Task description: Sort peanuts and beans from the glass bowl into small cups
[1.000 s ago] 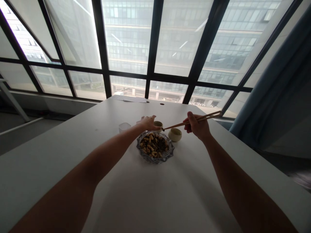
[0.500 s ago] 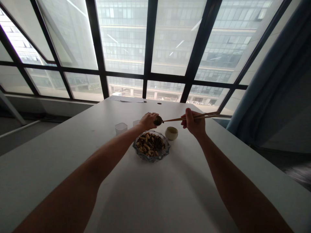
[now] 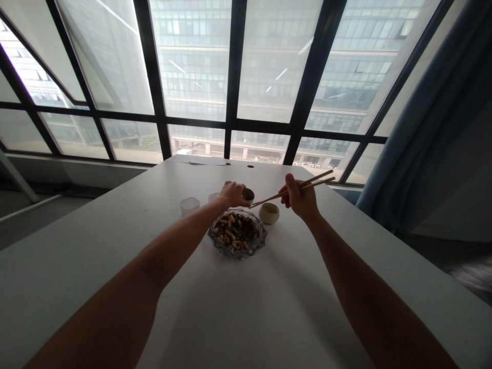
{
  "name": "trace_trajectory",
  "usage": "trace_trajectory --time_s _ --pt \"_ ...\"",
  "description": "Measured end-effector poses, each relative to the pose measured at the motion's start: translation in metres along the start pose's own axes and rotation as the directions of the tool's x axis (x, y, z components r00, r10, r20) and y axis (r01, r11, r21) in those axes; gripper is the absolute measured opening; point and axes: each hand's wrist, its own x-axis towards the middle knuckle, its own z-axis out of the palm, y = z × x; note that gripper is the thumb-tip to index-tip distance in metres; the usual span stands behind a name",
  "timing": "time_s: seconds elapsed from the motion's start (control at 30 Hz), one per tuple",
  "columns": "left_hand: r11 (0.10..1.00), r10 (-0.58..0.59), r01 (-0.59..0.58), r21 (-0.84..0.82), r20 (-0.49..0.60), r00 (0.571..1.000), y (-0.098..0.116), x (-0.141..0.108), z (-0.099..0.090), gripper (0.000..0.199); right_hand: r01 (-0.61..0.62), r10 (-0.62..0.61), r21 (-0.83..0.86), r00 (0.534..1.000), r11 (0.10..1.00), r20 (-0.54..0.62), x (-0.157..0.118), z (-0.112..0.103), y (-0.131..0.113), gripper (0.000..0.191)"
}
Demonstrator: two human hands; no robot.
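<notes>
My left hand (image 3: 231, 194) grips a small dark-mouthed cup (image 3: 248, 195), its opening tilted toward the right, above the far rim of a scalloped glass bowl (image 3: 257, 251). Peanuts (image 3: 230, 230) and darker pieces fill that bowl. In my right hand (image 3: 300, 197) is a pair of wooden chopsticks (image 3: 273, 197), their tips pointing left, close below the cup's mouth. Whether the tips pinch anything is too small to tell. Under the chopsticks, a pale yellow-green cup (image 3: 269, 213) stands upright at the glass bowl's right side.
A clear plastic cup (image 3: 189, 206) stands left of the bowl, and another (image 3: 213, 197) is partly hidden behind my left hand. Papers (image 3: 202, 160) lie at the far edge of the white table (image 3: 238, 318). A blue curtain (image 3: 415, 128) hangs at the right by the windows.
The chopstick tips have dropped from the cup's mouth to just below it, and their rear ends have spread apart. The cup in my left hand has tipped back slightly toward upright.
</notes>
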Motion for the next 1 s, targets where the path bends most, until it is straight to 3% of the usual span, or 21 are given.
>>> trace_trajectory --time_s 0.1,0.2,0.57,0.67,0.77,0.9,1.0 --pt "0.998 -0.04 0.037 0.046 0.072 0.997 0.002 0.001 -0.001 0.07 -0.059 0.067 -0.051 0.985 0.997 0.161 -0.002 -0.003 -0.012 0.074" --pt "0.996 -0.072 0.064 0.063 0.139 0.988 0.006 0.0 -0.002 0.072 -0.035 0.059 -0.1 0.966 0.994 0.253 -0.005 0.0 -0.015 0.075" --pt "0.987 -0.159 0.161 0.014 0.267 0.95 0.01 -0.001 -0.004 0.071 -0.069 0.121 -0.141 0.908 0.988 0.401 -0.009 0.013 -0.006 0.07" --pt "0.991 -0.13 0.135 -0.02 0.172 0.977 0.004 -0.015 -0.008 0.066 -0.076 0.122 -0.132 0.913 0.988 0.389 -0.008 0.011 -0.008 0.07" --pt "0.998 -0.038 0.036 -0.061 -0.033 0.999 -0.009 -0.044 -0.015 0.053 -0.091 0.132 -0.131 0.926 0.987 0.353 -0.007 0.008 -0.013 0.071" --pt "0.997 0.009 -0.03 -0.067 -0.291 0.957 -0.041 -0.094 -0.027 0.044 -0.144 0.175 -0.123 0.936 0.982 0.305 -0.004 0.003 -0.016 0.07" --pt "0.997 -0.058 0.033 -0.072 -0.385 0.921 -0.071 -0.131 -0.029 0.043 -0.187 0.205 -0.094 0.945 0.978 0.253 0.0 0.0 -0.014 0.069"
